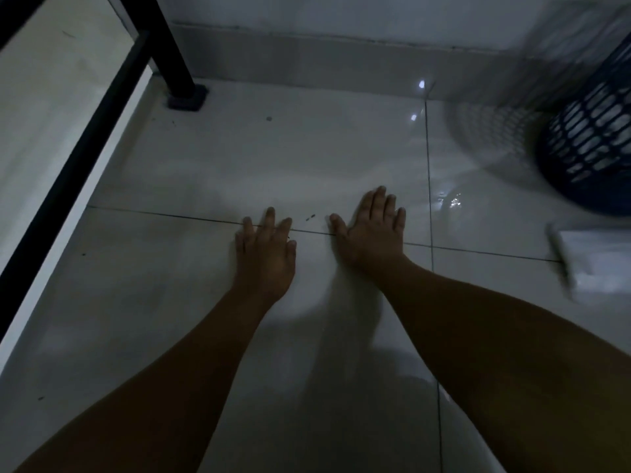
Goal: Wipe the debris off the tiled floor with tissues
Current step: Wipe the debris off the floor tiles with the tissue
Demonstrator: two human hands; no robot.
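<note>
Both of my hands lie flat, palms down, on the glossy pale tiled floor. My left hand and my right hand have their fingers spread and hold nothing. Between them, just above a grout line, sit a few small dark bits of debris. More dark specks lie farther off, one near the back and one at the left. A white pack of tissues, blurred, lies on the floor to the right of my right hand.
A dark blue lattice basket stands at the right, near the wall. A black metal furniture leg with a foot pad stands at the back left, with a black frame bar running along the left. A skirting runs along the back wall.
</note>
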